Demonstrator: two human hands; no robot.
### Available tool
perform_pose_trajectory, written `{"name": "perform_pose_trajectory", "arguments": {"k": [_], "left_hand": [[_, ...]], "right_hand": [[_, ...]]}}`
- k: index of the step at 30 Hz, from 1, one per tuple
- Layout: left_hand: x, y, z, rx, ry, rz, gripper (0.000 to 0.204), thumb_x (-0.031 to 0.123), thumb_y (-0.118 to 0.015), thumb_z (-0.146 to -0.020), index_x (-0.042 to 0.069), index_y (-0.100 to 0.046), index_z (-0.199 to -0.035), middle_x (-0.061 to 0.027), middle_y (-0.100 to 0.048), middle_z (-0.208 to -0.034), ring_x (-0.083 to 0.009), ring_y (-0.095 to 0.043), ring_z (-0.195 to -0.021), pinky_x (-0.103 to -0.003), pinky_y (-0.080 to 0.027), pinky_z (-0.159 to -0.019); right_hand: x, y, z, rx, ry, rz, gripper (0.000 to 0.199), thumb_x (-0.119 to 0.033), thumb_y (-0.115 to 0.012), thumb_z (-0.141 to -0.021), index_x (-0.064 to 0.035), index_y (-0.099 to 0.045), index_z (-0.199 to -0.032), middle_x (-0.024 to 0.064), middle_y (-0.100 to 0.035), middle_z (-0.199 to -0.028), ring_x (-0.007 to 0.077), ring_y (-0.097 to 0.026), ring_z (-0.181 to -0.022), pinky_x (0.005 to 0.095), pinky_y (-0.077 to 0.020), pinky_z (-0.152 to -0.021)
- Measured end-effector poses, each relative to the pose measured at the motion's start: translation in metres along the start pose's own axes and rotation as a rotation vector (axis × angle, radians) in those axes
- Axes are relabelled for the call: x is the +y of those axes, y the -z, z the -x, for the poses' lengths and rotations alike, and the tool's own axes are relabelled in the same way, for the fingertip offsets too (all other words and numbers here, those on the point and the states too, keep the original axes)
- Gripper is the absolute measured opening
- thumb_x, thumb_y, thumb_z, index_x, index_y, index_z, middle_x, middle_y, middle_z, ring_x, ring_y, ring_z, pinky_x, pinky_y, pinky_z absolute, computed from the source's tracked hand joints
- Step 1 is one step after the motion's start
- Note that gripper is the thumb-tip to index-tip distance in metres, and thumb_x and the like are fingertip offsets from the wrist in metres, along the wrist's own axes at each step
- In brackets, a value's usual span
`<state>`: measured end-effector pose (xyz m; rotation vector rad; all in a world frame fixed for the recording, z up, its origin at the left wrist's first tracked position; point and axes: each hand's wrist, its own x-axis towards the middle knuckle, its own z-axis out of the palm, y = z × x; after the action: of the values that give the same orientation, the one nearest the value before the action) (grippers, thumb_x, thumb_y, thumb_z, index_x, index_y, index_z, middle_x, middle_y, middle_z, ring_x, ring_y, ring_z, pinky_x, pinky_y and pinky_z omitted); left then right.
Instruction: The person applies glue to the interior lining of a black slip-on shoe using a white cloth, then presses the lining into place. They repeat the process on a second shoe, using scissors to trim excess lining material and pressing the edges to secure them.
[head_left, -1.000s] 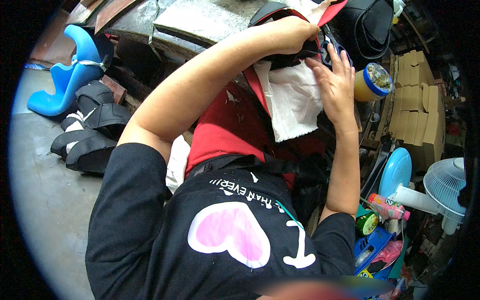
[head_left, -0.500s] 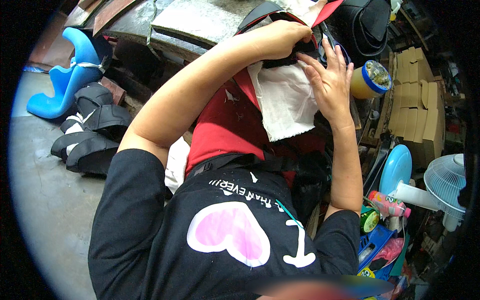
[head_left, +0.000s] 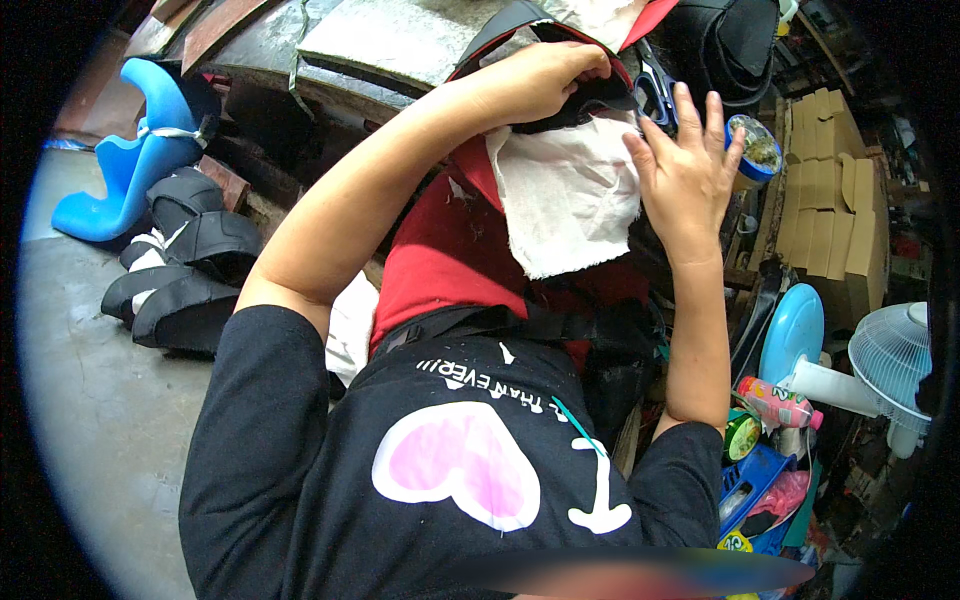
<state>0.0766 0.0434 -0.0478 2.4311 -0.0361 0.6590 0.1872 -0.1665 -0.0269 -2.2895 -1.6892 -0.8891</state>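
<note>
My left hand [head_left: 545, 82] is closed on the edge of a black curved piece with red edging [head_left: 520, 20], which looks like a shoe upper. Its fingertips are partly hidden. A white cloth [head_left: 565, 200] hangs from under this piece over my red-covered lap [head_left: 440, 270]. My right hand [head_left: 688, 175] is open, fingers spread, back of the hand up and nothing in its grasp. Just left of its fingertips lies a pair of scissors with dark blue handles [head_left: 655, 97]. Behind its fingers stands a jar with a blue rim [head_left: 755, 150], partly covered by the hand.
Several black shoe uppers [head_left: 195, 265] lie on the floor at left by a blue curved foam-like form [head_left: 130, 160]. A worktop board [head_left: 390, 40] is ahead. At right are cardboard boxes [head_left: 835, 200], a white fan [head_left: 890, 360], a blue round seat [head_left: 795, 330] and a black bag-like item [head_left: 725, 50].
My right hand has moved right and away from the scissors, its fingers spreading wider and covering more of the jar. My left hand has shifted slightly left with the black piece.
</note>
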Motion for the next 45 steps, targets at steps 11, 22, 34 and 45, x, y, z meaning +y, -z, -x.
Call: {"name": "perform_pose_trajectory", "arguments": {"k": [11,22,34,45], "left_hand": [[0.002,0.026,-0.009,0.229,-0.075,0.073,0.03,-0.003,-0.057,-0.09,0.002,-0.063,-0.119,-0.0161,-0.071,-0.107,-0.0285,-0.07,-0.1,-0.035,-0.055,-0.09],[0.007,0.021,0.016,-0.085,-0.049,-0.206,0.025,0.002,-0.068,-0.083,0.006,-0.066,-0.108,-0.0142,-0.066,-0.11,-0.0354,-0.064,-0.106,-0.042,-0.051,-0.093],[0.013,0.006,0.008,-0.061,0.127,-0.144,0.037,0.026,-0.056,-0.099,0.002,-0.056,-0.127,-0.0279,-0.07,-0.097,-0.0433,-0.068,-0.095,-0.05,-0.053,-0.086],[0.025,-0.002,0.026,-0.125,0.101,-0.127,0.067,0.024,-0.078,-0.081,0.0,-0.046,-0.135,-0.022,-0.067,-0.119,-0.0393,-0.063,-0.111,-0.045,-0.051,-0.095]], "right_hand": [[-0.023,-0.001,-0.016,0.077,-0.41,-1.329,0.072,0.005,-0.058,-0.096,-0.0107,-0.024,-0.157,0.0058,-0.069,-0.096,0.0077,-0.06,-0.078,0.0212,-0.0471,-0.067],[-0.002,0.002,-0.008,0.282,-0.172,-0.412,0.081,-0.029,-0.073,-0.092,-0.0107,-0.029,-0.157,0.0128,-0.061,-0.113,0.0202,-0.057,-0.089,0.0353,-0.0507,-0.079],[-0.011,0.049,0.043,0.011,0.291,-0.64,0.051,-0.001,-0.066,-0.082,-0.0058,-0.061,-0.133,0.0146,-0.071,-0.115,0.0309,-0.072,-0.1,0.0433,-0.0572,-0.089],[-0.019,0.079,0.051,-0.485,0.037,-0.703,0.059,-0.015,-0.067,-0.087,-0.0062,-0.051,-0.144,0.0151,-0.068,-0.123,0.0302,-0.07,-0.106,0.0404,-0.055,-0.093]]}}
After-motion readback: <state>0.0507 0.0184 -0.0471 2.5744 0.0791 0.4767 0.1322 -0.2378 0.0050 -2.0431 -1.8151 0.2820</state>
